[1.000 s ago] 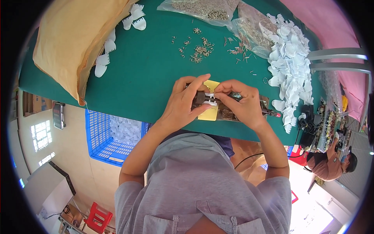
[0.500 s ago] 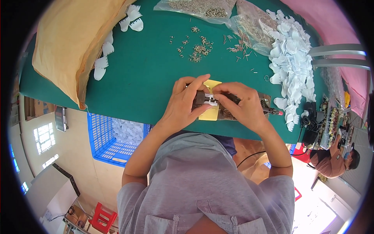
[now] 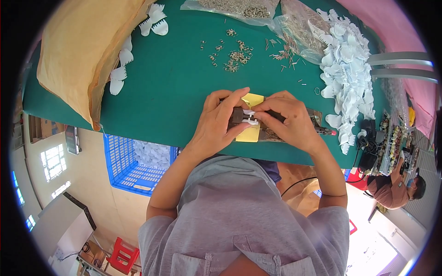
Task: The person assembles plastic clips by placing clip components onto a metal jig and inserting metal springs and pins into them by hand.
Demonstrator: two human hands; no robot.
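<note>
My left hand (image 3: 211,123) is closed around a small white plastic clip (image 3: 251,122), thumb below it and fingers above. The clip sits against a dark block (image 3: 236,116) of a bench fixture, over a yellow plate (image 3: 249,135). From the other side my right hand (image 3: 293,123) meets the clip, thumb and fingers pinched at its right edge. Anything tiny between those fingertips is hidden. Right of my right hand, the fixture's metal part ends in a red-tipped lever (image 3: 328,132).
Small metal springs (image 3: 238,57) and thin pins (image 3: 284,55) lie loose beyond my hands, near clear bags (image 3: 244,11). White toothed clip halves (image 3: 343,69) are heaped at right. A brown sack (image 3: 73,60) stands left; a blue crate (image 3: 133,177) is below. Another person (image 3: 391,191) sits far right.
Both hands stay at the fixture with almost the same grip. The whole view has shifted very slightly, and my right fingers have moved a little at the clip.
</note>
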